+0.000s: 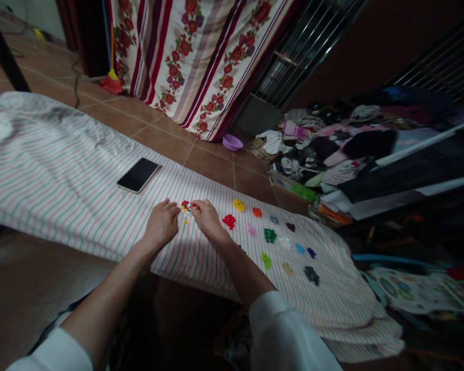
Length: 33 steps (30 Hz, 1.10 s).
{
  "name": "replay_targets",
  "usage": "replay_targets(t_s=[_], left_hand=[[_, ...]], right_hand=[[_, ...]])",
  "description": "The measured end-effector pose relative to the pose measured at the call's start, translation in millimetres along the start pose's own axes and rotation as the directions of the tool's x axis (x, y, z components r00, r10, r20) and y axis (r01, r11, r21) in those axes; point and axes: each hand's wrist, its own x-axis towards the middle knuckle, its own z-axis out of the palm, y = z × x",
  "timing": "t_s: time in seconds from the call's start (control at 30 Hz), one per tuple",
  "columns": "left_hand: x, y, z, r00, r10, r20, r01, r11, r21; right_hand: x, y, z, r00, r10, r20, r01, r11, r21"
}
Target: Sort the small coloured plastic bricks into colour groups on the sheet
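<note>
A small heap of mixed red, yellow, white and green pieces lies on the striped cloth between my hands. My left hand rests at the left of the heap, fingers curled towards it; what they hold, if anything, is too small to tell. At the right edge of the heap, my right hand has its fingertips pinched together over something small. Right of my hands are colour-sorted piles, among them red, yellow, orange, dark green and dark grey.
A phone lies on the striped cloth to the left. Beyond it are a flowered curtain, a broom and a purple bowl on the tiled floor. Clothes are heaped at the right.
</note>
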Motion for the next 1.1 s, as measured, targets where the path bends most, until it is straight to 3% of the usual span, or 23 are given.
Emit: replay_targets(t_s=[0.3,0.63,0.9,1.1], left_hand=[[2.1,2.6,-3.5,0.999,0.026,-0.019,-0.026,1.000,0.002],[0.9,4.0,-9.5,0.999,0.051,0.006,-0.051,0.999,0.013],[-2.1,-1.0,-10.7,0.998,0.004,-0.070,0.002,0.996,0.084],[0.3,-3.8,-5.4,0.994,-0.027,-0.105,0.039,0.993,0.110]], right_hand=[[0.4,1.3,0.7,1.000,-0.016,-0.020,0.016,1.000,0.020],[-12.2,5.7,-13.1,0.992,-0.022,-0.127,0.050,0.975,0.217],[-38.9,68.5,-56.1,0.972,0.083,-0.219,-0.044,0.983,0.176],[-44.9,124.3,-98.7,0.913,0.242,-0.329,-0.217,0.970,0.111]])
